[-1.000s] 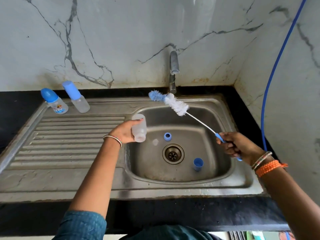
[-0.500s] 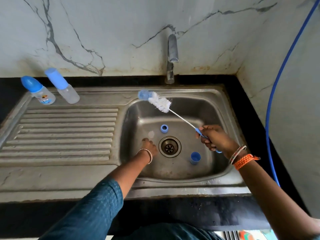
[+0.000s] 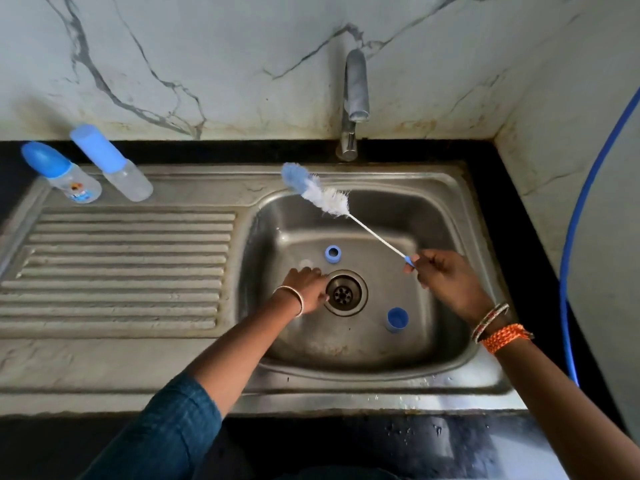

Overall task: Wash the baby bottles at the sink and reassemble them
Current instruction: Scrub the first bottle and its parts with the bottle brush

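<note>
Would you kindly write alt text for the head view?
A right hand holds a bottle brush over a steel sink while the left hand reaches down beside the drain. Two capped bottles stand on the drainboard.

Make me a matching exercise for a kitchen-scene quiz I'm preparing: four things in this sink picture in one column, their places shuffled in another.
Things:
1. bottle brush
2. blue ring
3. blue cap
4. capped baby bottles

Places:
A. standing at the back of the drainboard
B. on the basin floor, right of the drain
C. held by the right hand
D. on the basin floor, just behind the drain

Pairs: 1-C, 2-D, 3-B, 4-A
</note>
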Demonstrator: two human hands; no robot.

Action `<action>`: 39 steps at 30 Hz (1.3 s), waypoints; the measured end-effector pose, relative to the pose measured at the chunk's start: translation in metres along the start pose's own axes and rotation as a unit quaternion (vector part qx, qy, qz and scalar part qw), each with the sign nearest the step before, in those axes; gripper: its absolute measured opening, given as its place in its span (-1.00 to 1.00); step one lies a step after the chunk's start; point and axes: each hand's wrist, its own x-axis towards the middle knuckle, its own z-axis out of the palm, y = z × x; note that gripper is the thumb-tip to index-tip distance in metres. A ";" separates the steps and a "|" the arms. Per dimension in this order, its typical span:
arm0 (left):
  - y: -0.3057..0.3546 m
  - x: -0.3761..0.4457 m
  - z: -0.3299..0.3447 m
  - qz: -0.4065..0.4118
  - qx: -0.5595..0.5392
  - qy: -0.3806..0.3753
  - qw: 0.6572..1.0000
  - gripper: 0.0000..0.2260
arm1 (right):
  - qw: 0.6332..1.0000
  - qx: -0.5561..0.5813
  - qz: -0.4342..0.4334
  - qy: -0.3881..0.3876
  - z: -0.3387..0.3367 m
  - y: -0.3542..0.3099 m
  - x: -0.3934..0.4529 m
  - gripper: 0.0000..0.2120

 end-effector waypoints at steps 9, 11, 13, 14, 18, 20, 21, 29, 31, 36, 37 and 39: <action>-0.003 0.074 0.004 -0.050 -0.193 0.020 0.980 -0.46 | 0.987 -0.146 0.017 0.066 -0.010 0.014 0.024 -0.84; -0.004 0.090 0.006 -0.057 -0.184 0.025 0.981 -0.45 | 0.989 -0.130 0.017 0.062 -0.012 0.014 0.030 -0.86; -0.007 0.104 0.008 -0.053 -0.147 0.032 0.987 -0.48 | 0.990 -0.129 0.012 0.062 -0.014 0.015 0.037 -0.87; -0.009 0.110 0.009 -0.048 -0.131 0.036 0.990 -0.50 | 0.989 -0.131 0.013 0.062 -0.014 0.016 0.041 -0.87; -0.016 0.121 0.014 -0.050 -0.151 0.077 0.984 -0.63 | 0.990 -0.119 0.030 0.073 -0.012 0.018 0.048 -0.88; -0.015 0.120 0.011 -0.087 -0.292 0.136 0.943 -0.67 | 0.988 -0.123 0.036 0.084 -0.011 0.018 0.049 -0.86; -0.013 0.116 0.004 -0.125 -0.392 0.179 0.893 -0.75 | 0.987 -0.128 0.038 0.091 -0.011 0.017 0.049 -0.85; -0.026 0.057 -0.060 -0.208 -0.896 0.209 0.332 -0.89 | 0.983 -0.154 0.034 0.092 -0.016 0.008 0.014 -0.78; -0.028 0.037 -0.069 -0.170 -0.923 0.213 0.271 -0.93 | 0.980 -0.177 0.036 0.087 -0.017 0.007 0.000 -0.78; -0.031 0.000 -0.077 -0.142 -0.944 0.204 0.215 -0.83 | 0.971 -0.212 0.049 0.097 -0.016 0.004 -0.033 -0.82; -0.029 -0.009 -0.079 -0.137 -0.942 0.209 0.223 -0.82 | 0.971 -0.205 0.045 0.111 -0.017 0.001 -0.043 -0.83; -0.031 -0.012 -0.089 -0.138 -0.935 0.222 0.242 -0.83 | 0.972 -0.181 0.039 0.142 -0.023 0.001 -0.045 -0.83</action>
